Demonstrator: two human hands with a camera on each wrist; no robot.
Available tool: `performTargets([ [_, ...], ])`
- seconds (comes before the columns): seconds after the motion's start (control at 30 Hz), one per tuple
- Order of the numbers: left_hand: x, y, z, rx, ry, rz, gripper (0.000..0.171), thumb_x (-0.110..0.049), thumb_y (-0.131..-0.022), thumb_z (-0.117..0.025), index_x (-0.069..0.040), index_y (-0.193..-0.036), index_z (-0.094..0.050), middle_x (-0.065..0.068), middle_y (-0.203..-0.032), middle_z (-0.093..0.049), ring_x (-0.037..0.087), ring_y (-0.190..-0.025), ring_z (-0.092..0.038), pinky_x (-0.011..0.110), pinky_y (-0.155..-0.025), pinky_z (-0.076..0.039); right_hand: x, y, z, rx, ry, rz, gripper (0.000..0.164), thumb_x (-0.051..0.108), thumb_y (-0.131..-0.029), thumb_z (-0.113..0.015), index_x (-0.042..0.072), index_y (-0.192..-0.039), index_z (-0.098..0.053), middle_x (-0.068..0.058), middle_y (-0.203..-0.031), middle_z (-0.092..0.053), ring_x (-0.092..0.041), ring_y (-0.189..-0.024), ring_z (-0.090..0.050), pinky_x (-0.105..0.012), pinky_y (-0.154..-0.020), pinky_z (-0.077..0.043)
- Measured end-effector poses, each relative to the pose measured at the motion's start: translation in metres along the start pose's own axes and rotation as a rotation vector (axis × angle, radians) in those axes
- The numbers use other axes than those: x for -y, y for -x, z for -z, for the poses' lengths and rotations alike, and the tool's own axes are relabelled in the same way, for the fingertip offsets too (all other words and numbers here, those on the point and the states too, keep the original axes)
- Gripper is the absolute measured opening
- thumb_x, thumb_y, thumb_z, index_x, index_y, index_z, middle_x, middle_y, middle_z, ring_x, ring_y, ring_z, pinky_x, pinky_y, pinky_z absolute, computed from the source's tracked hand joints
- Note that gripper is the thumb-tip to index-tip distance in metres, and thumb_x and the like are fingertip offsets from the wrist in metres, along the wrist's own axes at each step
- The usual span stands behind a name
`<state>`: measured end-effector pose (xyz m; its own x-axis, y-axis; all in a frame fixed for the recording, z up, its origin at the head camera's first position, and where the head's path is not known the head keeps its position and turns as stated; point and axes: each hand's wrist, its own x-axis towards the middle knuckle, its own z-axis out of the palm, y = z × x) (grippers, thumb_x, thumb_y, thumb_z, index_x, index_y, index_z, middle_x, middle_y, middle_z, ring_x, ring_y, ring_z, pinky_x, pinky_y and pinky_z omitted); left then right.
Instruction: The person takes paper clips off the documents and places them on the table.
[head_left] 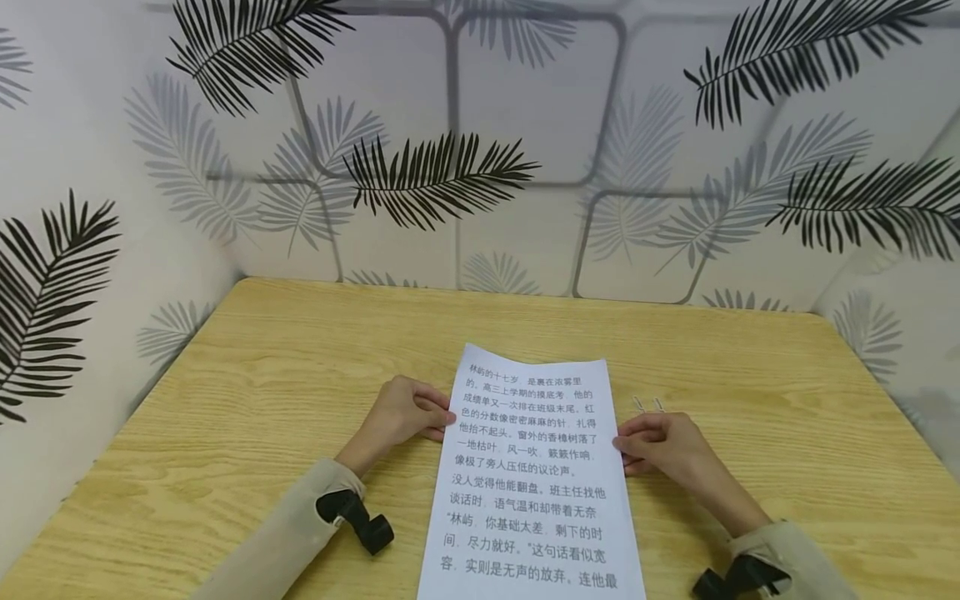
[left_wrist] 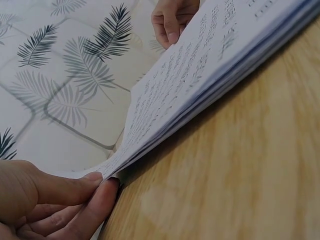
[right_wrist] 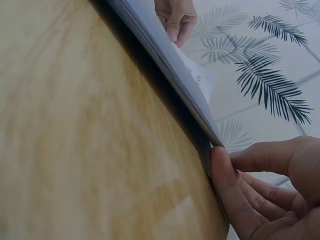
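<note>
A stack of printed paper sheets (head_left: pixel 528 475), covered in lines of Chinese text, is held between both hands over the wooden table. My left hand (head_left: pixel 405 412) pinches the left edge of the stack between thumb and fingers. On the opposite edge, my right hand (head_left: pixel 663 450) pinches the sheets the same way. The top of the stack curves, with its upper corners raised. In the left wrist view, several layers of the paper (left_wrist: pixel 170 100) show along the side, thumb on top and index finger beneath. The near end of the stack runs out of the head view.
Two small pale slim objects (head_left: pixel 648 404) lie on the table (head_left: pixel 225 392) just beyond the right hand. A wall (head_left: pixel 525 233) with a leaf pattern stands behind the table. Black wrist cameras (head_left: pixel 360 518) are strapped over both sleeves.
</note>
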<state>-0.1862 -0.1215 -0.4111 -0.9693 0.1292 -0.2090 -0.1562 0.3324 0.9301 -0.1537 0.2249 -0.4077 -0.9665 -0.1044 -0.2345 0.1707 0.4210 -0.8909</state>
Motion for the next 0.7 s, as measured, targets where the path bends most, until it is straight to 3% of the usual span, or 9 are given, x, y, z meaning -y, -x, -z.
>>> performTargets([
  [0.7,-0.0052,0.0023,-0.0014,-0.033,-0.05,-0.006,0.009,0.005,-0.079,-0.075,0.005,-0.086,-0.07,0.011,-0.069,-0.069,0.019,-0.055,-0.067,0.03,-0.053,-0.059,-0.0002,0.0006,0.002,-0.002,0.012,0.024,0.026,0.004,-0.087,-0.07,-0.013,-0.106,-0.063,-0.014,-0.082,-0.07,-0.022,-0.068,-0.069,-0.033,-0.063,-0.06],
])
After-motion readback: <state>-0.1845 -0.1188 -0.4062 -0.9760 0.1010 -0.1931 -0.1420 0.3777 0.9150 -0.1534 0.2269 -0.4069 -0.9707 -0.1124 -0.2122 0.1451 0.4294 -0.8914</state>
